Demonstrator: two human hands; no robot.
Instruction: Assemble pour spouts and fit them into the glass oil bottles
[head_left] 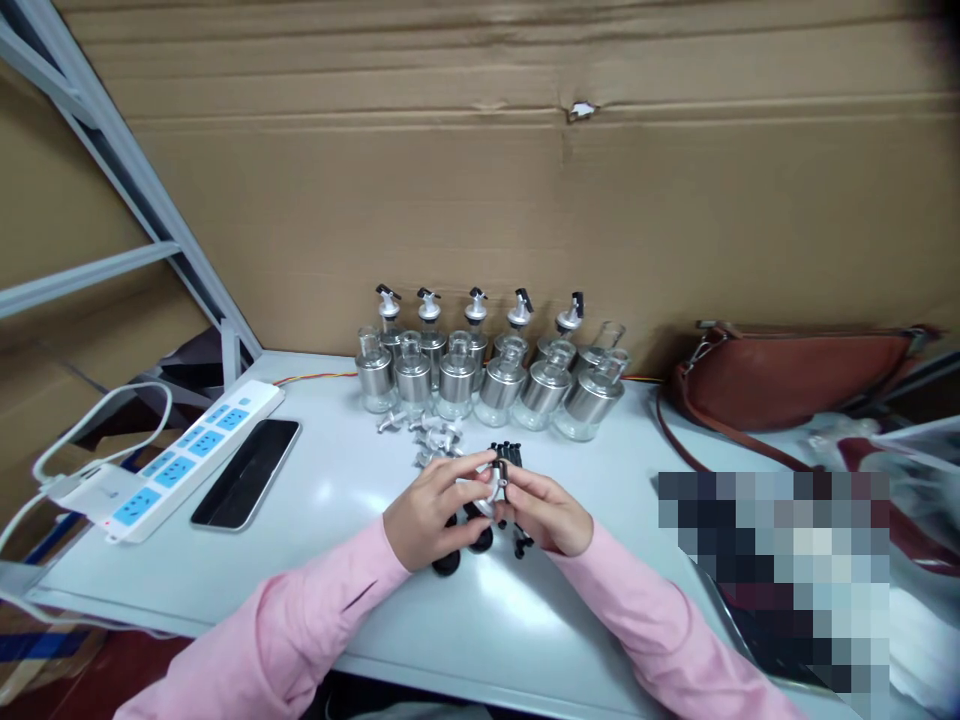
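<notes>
Over the table's middle, my left hand (437,512) and my right hand (551,510) meet around a silver bottle pourer (489,502), their fingers closed on it. A small dark piece shows at its top, partly covered by the fingers. Just below my left hand lie round black stoppers (446,562). Several black levers (510,450) are lined up behind the hands, and more small black pieces (523,545) lie beneath my right hand. Loose silver pourer parts (435,438) are heaped behind my left hand.
Behind stand glass bottles with metal bands (457,378); several in the back row carry pourers (430,305). At left are a power strip (191,455) with a white cable and a phone (247,472). A brown bag (795,375) sits at right, near a blurred-out area. Cardboard (375,200) backs the table.
</notes>
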